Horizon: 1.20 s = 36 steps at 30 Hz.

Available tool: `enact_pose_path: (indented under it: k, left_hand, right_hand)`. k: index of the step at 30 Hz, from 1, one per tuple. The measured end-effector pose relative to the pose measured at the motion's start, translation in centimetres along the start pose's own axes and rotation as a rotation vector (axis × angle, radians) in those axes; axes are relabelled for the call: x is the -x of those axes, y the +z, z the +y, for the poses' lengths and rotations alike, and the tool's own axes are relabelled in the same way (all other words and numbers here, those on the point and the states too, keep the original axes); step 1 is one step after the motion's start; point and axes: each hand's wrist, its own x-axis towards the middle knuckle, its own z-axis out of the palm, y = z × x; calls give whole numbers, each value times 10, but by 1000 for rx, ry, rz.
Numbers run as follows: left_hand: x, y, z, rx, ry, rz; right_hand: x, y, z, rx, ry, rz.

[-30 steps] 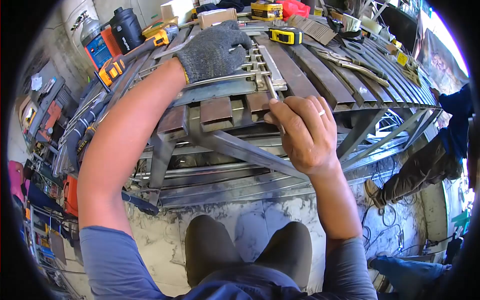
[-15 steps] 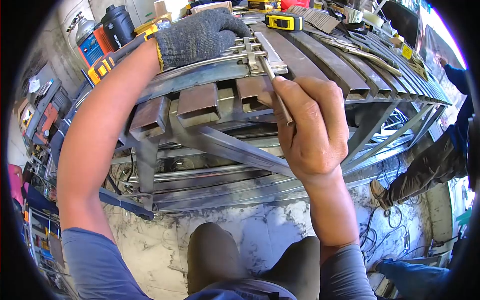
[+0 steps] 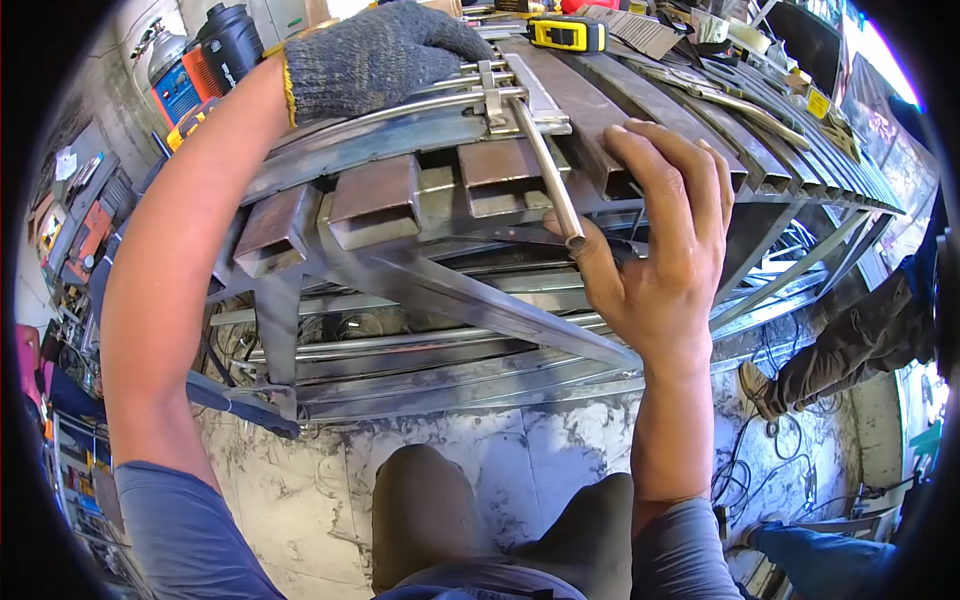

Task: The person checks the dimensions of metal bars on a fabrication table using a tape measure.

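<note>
The right hand (image 3: pixel 655 235) is bare and spread wide, gripping nothing; its fingers (image 3: pixel 665 150) rest on top of a rectangular steel tube (image 3: pixel 600 140) and its thumb sits against the near end of a round steel rod (image 3: pixel 548 180); the rod lies on the tube ends at the table's front edge, running back to a small cross-shaped bracket (image 3: pixel 490 95) and overhanging the edge slightly; the left hand (image 3: pixel 375 60), in a grey knit glove, lies palm down over thin curved bars (image 3: pixel 400 105) beside that bracket, and whether its fingers close on anything cannot be told; judged from this, the work goes best if the gloved hand bears down steadily so the bars cannot slide, while the thumb nudges the rod lengthwise in small pushes, keeping it square to the bracket; the tubes are dull and rust-brown at their open, hollow ends; the rod is smooth and bright; a yellow tape measure (image 3: pixel 567 33) lies further back on the slatted steel table (image 3: pixel 700 110)
</note>
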Motion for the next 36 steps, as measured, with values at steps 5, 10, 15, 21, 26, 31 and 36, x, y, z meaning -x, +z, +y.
enact_pose_path:
  k: [5, 10, 15, 21, 26, 31, 36]
  left_hand:
    - [-2, -2, 6, -12, -89, -18]
    - [5, -2, 19, 76, -148, 39]
    - [4, -2, 25, 86, -167, 33]
    - [-1, -1, 13, 233, -206, -74]
    - [2, 2, -19, -9, 139, -35]
    - [-10, -1, -38, 26, 168, -233]
    - [-3, -27, 12, 128, -101, -518]
  right_hand:
    - [7, 2, 3, 20, -16, -17]
    - [9, 5, 2, -9, -5, 11]
    - [7, 10, 13, 132, -116, 8]
    - [7, 5, -5, 18, 36, -9]
    - [8, 6, -10, 10, 90, -31]
    - [2, -5, -20, 7, 157, -123]
    - [-8, -29, -20, 1, 116, -264]
